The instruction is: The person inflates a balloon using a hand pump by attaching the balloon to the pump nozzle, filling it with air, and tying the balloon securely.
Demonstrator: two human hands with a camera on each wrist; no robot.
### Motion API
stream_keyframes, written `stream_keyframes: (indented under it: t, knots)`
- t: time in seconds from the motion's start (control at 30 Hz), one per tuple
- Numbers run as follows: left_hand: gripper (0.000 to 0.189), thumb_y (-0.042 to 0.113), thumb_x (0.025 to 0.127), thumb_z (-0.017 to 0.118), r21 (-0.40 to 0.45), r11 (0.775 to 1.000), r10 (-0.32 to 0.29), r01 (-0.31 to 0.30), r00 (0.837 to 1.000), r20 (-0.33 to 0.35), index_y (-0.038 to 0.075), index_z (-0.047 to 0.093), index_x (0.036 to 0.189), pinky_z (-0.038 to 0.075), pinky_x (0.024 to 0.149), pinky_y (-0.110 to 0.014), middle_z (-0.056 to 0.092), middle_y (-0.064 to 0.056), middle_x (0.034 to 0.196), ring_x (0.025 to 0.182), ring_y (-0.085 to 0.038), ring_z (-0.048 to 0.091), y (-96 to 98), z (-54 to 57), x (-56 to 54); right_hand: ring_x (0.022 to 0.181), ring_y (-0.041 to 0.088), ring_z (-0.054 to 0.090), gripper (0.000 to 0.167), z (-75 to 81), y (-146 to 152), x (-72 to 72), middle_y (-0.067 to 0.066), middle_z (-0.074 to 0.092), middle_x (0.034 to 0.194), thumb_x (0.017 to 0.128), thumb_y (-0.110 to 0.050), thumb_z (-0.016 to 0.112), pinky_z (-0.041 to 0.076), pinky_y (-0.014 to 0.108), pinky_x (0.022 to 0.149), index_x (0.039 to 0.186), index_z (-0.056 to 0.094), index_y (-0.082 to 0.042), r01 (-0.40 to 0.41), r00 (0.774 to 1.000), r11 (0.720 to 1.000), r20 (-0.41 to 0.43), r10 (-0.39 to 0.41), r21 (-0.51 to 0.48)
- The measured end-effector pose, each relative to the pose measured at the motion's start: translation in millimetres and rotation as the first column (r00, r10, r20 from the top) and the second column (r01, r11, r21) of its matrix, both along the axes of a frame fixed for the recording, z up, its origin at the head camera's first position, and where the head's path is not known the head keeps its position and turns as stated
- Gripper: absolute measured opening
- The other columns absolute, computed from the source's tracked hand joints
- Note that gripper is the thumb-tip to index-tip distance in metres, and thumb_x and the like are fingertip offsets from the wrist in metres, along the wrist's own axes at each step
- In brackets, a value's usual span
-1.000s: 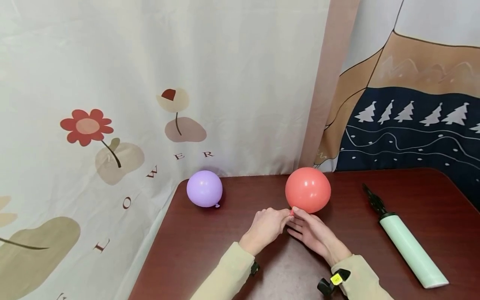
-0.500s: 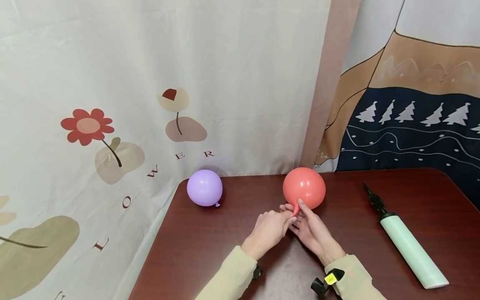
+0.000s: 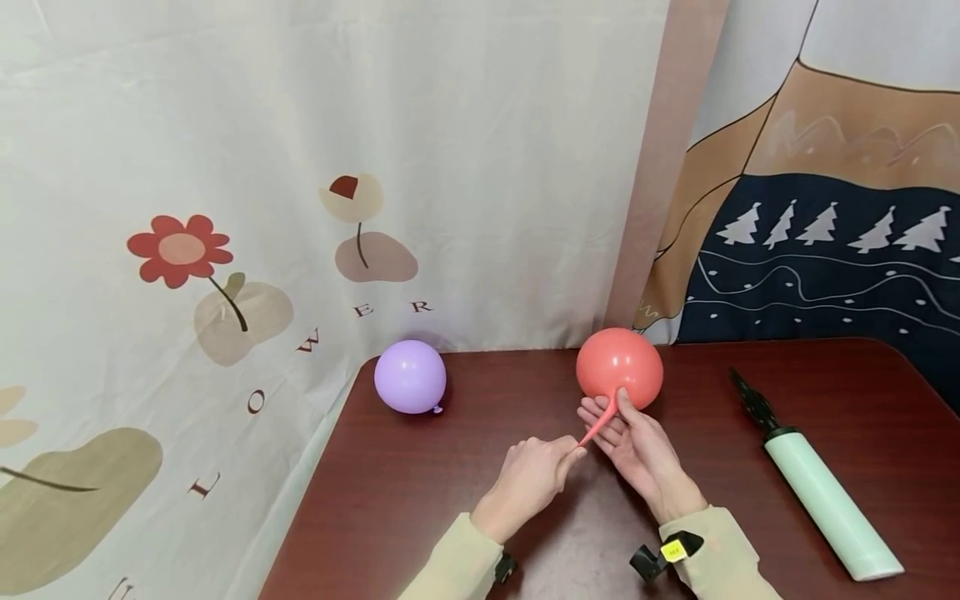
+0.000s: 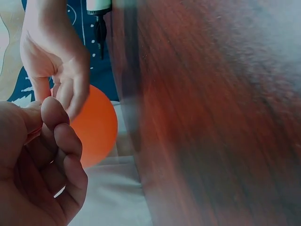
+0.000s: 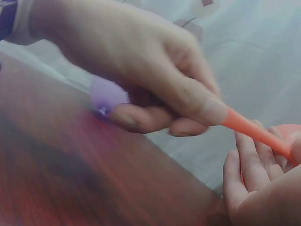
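A round, inflated red balloon [image 3: 619, 367] is near the back edge of the table, its neck [image 3: 597, 423] drawn out long and thin toward the front left. My left hand [image 3: 531, 482] pinches the neck's end between thumb and curled index finger. Where the neck meets the body, my right hand [image 3: 637, 446] pinches it with the thumb, the other fingers stretched out beneath. In the right wrist view the taut neck [image 5: 256, 134] runs between both hands. The left wrist view has the balloon [image 4: 99, 129] partly hidden behind my right hand [image 4: 59, 61].
A tied purple balloon [image 3: 410, 377] sits at the table's back left. To the right lies a pale green hand pump [image 3: 832, 504] with a black nozzle [image 3: 752, 402]. Printed curtains [image 3: 487, 167] hang behind the dark red-brown table [image 3: 420, 475].
My hands have moved apart, stretching the red balloon's neck from a short stub to a long strip. The left hand has come nearer the front; the right thumb has shifted up to the balloon's base.
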State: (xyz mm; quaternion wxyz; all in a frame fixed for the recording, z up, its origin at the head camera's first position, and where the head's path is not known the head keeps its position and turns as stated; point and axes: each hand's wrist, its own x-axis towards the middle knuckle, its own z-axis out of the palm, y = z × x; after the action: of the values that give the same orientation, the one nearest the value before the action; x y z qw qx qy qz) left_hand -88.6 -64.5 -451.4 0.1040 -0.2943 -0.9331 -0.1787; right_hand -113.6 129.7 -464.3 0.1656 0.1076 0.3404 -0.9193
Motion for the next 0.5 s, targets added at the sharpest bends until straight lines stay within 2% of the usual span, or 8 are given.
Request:
stream_keyframes:
  t: [0.07, 0.17, 0.27, 0.3, 0.37, 0.43, 0.5]
  knots:
    - [0.036, 0.037, 0.107, 0.055, 0.007, 1.0, 0.001, -0.001, 1.0, -0.004, 0.021, 0.053, 0.075, 0.037, 0.043, -0.029, 0.033, 0.013, 0.052, 0.048, -0.011, 0.044, -2.9, 0.6, 2.7, 0.113, 0.022, 0.072, 0.034, 3.8, 1.9, -0.6, 0.007, 0.076, 0.114, 0.108, -0.036, 0.053, 0.049, 0.039, 0.109, 0.116, 0.066, -0.006, 0.025, 0.999, 0.999, 0.031, -0.024, -0.043]
    - [0.033, 0.037, 0.107, 0.055, 0.007, 1.0, -0.008, 0.008, 1.0, -0.018, 0.022, 0.057, 0.078, 0.037, 0.043, -0.03, 0.033, 0.014, 0.053, 0.049, -0.011, 0.046, -5.6, 1.3, 6.0, 0.104, 0.019, 0.074, 0.03, 10.0, 3.5, -1.4, 0.004, 0.076, 0.102, 0.107, -0.035, 0.054, 0.054, 0.035, 0.101, 0.103, 0.067, -0.009, 0.057, 0.995, 0.994, 0.083, -0.049, -0.097]
    - [0.028, 0.037, 0.106, 0.058, -0.003, 1.0, -0.016, 0.016, 0.998, -0.053, 0.023, 0.059, 0.081, 0.038, 0.043, -0.031, 0.032, 0.013, 0.054, 0.049, -0.014, 0.05, -6.1, -0.6, 8.8, 0.083, 0.01, 0.066, 0.03, 15.6, 4.0, -2.2, -0.001, 0.063, 0.083, 0.109, -0.035, 0.049, 0.055, 0.027, 0.092, 0.094, 0.06, -0.012, 0.077, 0.992, 0.981, 0.112, -0.058, -0.181]
    - [0.027, 0.036, 0.105, 0.06, -0.004, 1.0, -0.019, 0.019, 0.998, -0.063, 0.023, 0.059, 0.081, 0.037, 0.042, -0.03, 0.031, 0.013, 0.054, 0.049, -0.014, 0.05, -5.9, -1.3, 9.7, 0.075, 0.008, 0.058, 0.03, 17.3, 4.1, -2.6, -0.002, 0.057, 0.08, 0.109, -0.035, 0.047, 0.053, 0.024, 0.086, 0.093, 0.056, -0.012, 0.087, 0.991, 0.969, 0.122, -0.059, -0.233]
    - [0.026, 0.035, 0.103, 0.063, -0.004, 1.0, -0.029, 0.028, 0.996, -0.081, 0.022, 0.058, 0.08, 0.036, 0.042, -0.03, 0.03, 0.012, 0.054, 0.049, -0.014, 0.049, -4.7, -3.2, 11.3, 0.065, 0.008, 0.038, 0.032, 19.8, 4.6, -3.3, -0.001, 0.045, 0.074, 0.111, -0.036, 0.042, 0.043, 0.02, 0.073, 0.09, 0.05, -0.012, 0.102, 0.989, 0.928, 0.141, -0.054, -0.359]
    - [0.026, 0.034, 0.102, 0.065, -0.002, 0.999, -0.036, 0.036, 0.996, -0.083, 0.022, 0.057, 0.079, 0.033, 0.041, -0.029, 0.03, 0.012, 0.055, 0.049, -0.013, 0.046, -2.4, -4.9, 12.6, 0.063, 0.007, 0.021, 0.035, 20.8, 5.6, -3.5, -0.003, 0.034, 0.07, 0.112, -0.036, 0.038, 0.029, 0.019, 0.064, 0.088, 0.047, -0.011, 0.107, 0.989, 0.879, 0.138, -0.047, -0.464]
    - [0.026, 0.033, 0.102, 0.065, 0.011, 0.999, -0.048, 0.049, 0.996, -0.07, 0.022, 0.057, 0.079, 0.031, 0.041, -0.027, 0.031, 0.013, 0.055, 0.048, -0.01, 0.043, 0.9, -5.7, 13.9, 0.064, 0.006, 0.01, 0.039, 21.2, 6.0, -3.0, -0.004, 0.026, 0.068, 0.113, -0.036, 0.036, 0.017, 0.018, 0.06, 0.086, 0.048, -0.01, 0.098, 0.992, 0.849, 0.116, -0.043, -0.519]
